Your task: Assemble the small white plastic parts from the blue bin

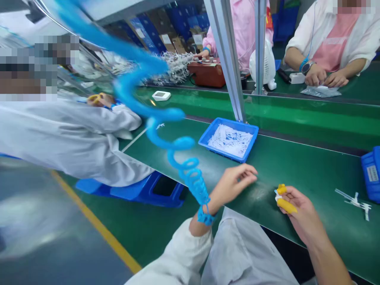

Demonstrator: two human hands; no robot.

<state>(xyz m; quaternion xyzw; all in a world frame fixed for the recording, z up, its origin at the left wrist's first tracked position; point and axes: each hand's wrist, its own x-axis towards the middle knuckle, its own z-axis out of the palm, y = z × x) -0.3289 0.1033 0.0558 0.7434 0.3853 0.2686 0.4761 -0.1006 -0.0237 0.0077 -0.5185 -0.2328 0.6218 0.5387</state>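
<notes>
My left hand [234,182] hovers over the near edge of the green table [297,166], fingers loosely curled together, with nothing visible in them. A blue coiled cord [178,150] runs from a strap on that wrist up to the left. My right hand [297,206], with yellow finger cots on thumb and forefinger, pinches a small white plastic part [277,196]. A blue tray [228,138] of white plastic parts lies just beyond my left hand.
A few loose white parts [354,201] lie at the right, near another blue bin [372,172]. A person in a white coat [68,134] leans on the table at left. Two people work across the green conveyor [297,114]. An aluminium post [228,59] rises behind the tray.
</notes>
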